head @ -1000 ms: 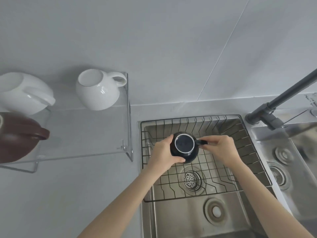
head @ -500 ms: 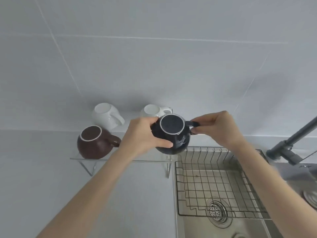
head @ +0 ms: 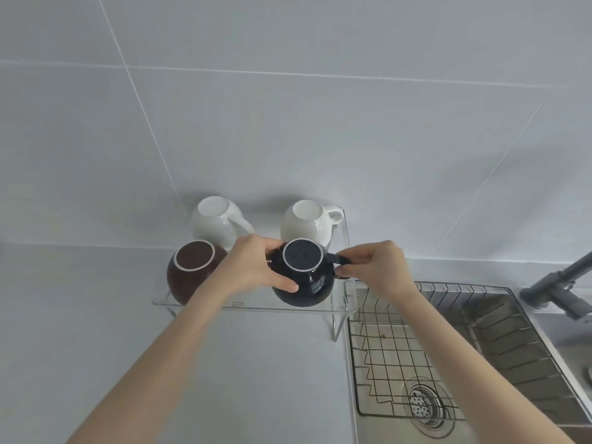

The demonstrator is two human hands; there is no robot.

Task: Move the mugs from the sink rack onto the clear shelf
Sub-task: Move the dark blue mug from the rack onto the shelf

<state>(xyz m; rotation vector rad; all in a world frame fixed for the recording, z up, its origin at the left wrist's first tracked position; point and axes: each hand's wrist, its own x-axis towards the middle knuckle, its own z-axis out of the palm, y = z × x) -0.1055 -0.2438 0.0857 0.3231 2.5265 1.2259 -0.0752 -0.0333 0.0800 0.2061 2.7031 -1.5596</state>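
A dark navy mug [head: 304,277] is upside down at the front right of the clear shelf [head: 256,307]; whether it rests on the shelf I cannot tell. My left hand [head: 253,267] grips its round body from the left. My right hand [head: 374,267] pinches its handle on the right. A brown mug [head: 189,270] stands upside down at the shelf's front left. Two white mugs [head: 217,219] [head: 307,224] stand upside down along the back. The wire sink rack [head: 416,347] to the right holds no mugs.
The steel sink [head: 499,341] with its drain [head: 423,402] lies under and right of the rack. A grey faucet [head: 560,283] juts in from the right edge. A pale countertop [head: 80,331] runs left of the sink, and a tiled wall rises behind the shelf.
Both hands lifted the navy mug out of the sink rack and carried it left and back to the front right of the clear shelf. The view swung left with them.
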